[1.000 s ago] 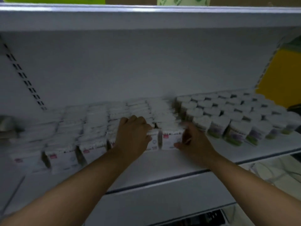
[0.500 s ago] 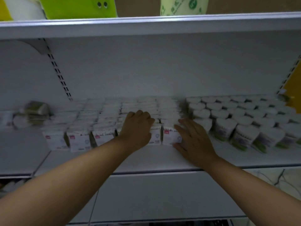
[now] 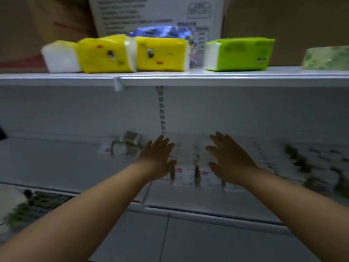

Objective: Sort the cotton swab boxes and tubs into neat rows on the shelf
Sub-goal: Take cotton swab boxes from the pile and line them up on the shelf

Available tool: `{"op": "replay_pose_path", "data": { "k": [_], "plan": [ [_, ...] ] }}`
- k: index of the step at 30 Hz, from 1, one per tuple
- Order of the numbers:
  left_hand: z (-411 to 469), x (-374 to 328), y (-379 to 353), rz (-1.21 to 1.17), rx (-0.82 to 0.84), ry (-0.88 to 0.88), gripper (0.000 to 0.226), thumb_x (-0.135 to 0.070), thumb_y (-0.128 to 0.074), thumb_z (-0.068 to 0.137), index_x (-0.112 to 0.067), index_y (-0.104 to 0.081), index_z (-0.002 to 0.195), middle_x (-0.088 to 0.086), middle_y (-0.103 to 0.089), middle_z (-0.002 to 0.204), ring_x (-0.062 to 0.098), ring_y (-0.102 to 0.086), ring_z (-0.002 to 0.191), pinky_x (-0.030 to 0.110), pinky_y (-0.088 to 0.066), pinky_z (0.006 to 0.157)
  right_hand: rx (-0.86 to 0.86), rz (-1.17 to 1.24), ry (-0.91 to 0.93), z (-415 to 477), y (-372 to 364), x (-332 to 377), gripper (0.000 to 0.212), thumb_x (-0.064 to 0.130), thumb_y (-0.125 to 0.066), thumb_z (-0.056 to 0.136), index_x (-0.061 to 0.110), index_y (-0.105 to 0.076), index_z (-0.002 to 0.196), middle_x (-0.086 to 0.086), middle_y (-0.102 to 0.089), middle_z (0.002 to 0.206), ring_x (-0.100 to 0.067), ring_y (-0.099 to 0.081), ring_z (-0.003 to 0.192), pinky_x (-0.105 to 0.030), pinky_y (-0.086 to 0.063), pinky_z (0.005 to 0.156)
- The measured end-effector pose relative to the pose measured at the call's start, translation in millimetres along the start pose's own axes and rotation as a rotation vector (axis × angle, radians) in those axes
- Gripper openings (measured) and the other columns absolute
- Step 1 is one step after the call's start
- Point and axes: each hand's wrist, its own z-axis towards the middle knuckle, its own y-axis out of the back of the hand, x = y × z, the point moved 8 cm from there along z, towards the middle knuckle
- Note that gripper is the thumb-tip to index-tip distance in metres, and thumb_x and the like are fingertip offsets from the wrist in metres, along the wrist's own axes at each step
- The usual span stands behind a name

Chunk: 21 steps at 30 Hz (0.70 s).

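Left hand (image 3: 156, 157) and right hand (image 3: 229, 159), flat-fingered and holding nothing, flank the white cardboard cotton swab boxes (image 3: 188, 167) mid-way along the white metal shelf (image 3: 56, 163) (contact unclear, blurred). Best practice: press inward evenly, keeping fronts square to the shelf edge.

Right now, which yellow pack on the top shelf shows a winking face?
The right-hand yellow pack, nearest the green pack; the left yellow pack shows no wink.

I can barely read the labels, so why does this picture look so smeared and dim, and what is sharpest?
Head view: motion blur smears the boxes and tubs on the dim lower shelf; head view: the left hand and right hand are soft-edged but readable; head view: the yellow packs on the brighter upper shelf are clearest.
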Motion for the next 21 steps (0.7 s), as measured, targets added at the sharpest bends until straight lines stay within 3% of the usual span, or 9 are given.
{"op": "replay_pose_path", "data": {
  "k": [2,4,9,13,17,19,21],
  "plan": [
    [-21.9,56.3,-8.6,-0.017,0.033,0.114,0.065,-0.050,-0.034,0.097,-0.019,-0.013,0.150,0.002,-0.006,0.159,0.021,0.000,0.146,0.043,-0.010,0.118,0.130,0.003,-0.005,40.7,-13.7,49.4,0.060,0.039,-0.038,0.098,0.020,-0.016,0.150,-0.005,0.006,0.159,-0.021,0.013,0.145,-0.025,0.016,0.105],
    [-46.3,101.1,-22.5,-0.041,0.054,0.194,0.066,-0.050,-0.036,0.096,-0.018,-0.014,0.149,0.002,-0.010,0.159,0.022,-0.005,0.146,0.044,-0.016,0.116,0.138,0.078,0.039,69.0,-19.8,108.1,0.061,0.040,-0.040,0.097,0.019,-0.018,0.149,-0.004,0.003,0.159,-0.021,0.010,0.145,-0.025,0.012,0.108],
    [-93.9,176.2,-54.9,-0.195,0.148,0.309,0.070,-0.052,-0.040,0.094,-0.019,-0.013,0.150,0.003,-0.011,0.159,0.023,-0.005,0.146,0.045,-0.014,0.117,0.234,0.175,0.163,93.9,-66.2,219.2,0.060,0.038,-0.045,0.093,0.019,-0.026,0.147,-0.003,-0.004,0.159,-0.024,-0.001,0.145,-0.035,-0.010,0.116],
    [-110.1,219.3,-69.3,-0.350,0.086,0.378,0.068,-0.045,-0.046,0.094,-0.018,-0.017,0.150,0.002,-0.020,0.156,0.021,-0.012,0.145,0.035,-0.017,0.116,0.324,0.230,0.148,107.6,-114.8,248.5,0.062,0.037,-0.042,0.095,0.018,-0.020,0.150,-0.005,0.003,0.159,-0.022,0.006,0.146,-0.031,0.001,0.116],
    [-109.9,251.9,-88.3,-0.451,0.054,0.416,0.063,-0.036,-0.050,0.093,-0.019,-0.024,0.148,0.001,-0.024,0.154,0.019,-0.021,0.141,0.030,-0.020,0.113,0.320,0.344,-0.011,133.5,-154.2,246.6,0.062,0.039,-0.043,0.094,0.019,-0.020,0.148,-0.003,0.000,0.159,-0.020,0.002,0.146,-0.031,-0.009,0.117],
    [-102.5,271.7,-95.3,-0.469,0.052,0.441,0.062,-0.035,-0.052,0.093,-0.022,-0.025,0.148,-0.001,-0.024,0.154,0.018,-0.022,0.140,0.028,-0.021,0.112,0.233,0.410,-0.118,151.9,-165.0,239.2,0.061,0.036,-0.047,0.093,0.015,-0.026,0.146,-0.006,-0.011,0.157,-0.021,-0.010,0.144,-0.030,-0.017,0.115],
    [-92.0,293.3,-99.7,-0.480,0.048,0.477,0.062,-0.033,-0.053,0.092,-0.025,-0.025,0.147,-0.002,-0.025,0.153,0.017,-0.023,0.139,0.027,-0.022,0.110,0.057,0.495,-0.269,170.7,-168.0,226.1,0.050,0.030,-0.055,0.089,0.010,-0.041,0.133,-0.012,-0.035,0.142,-0.025,-0.031,0.132,-0.029,-0.030,0.104]
  ]
}}
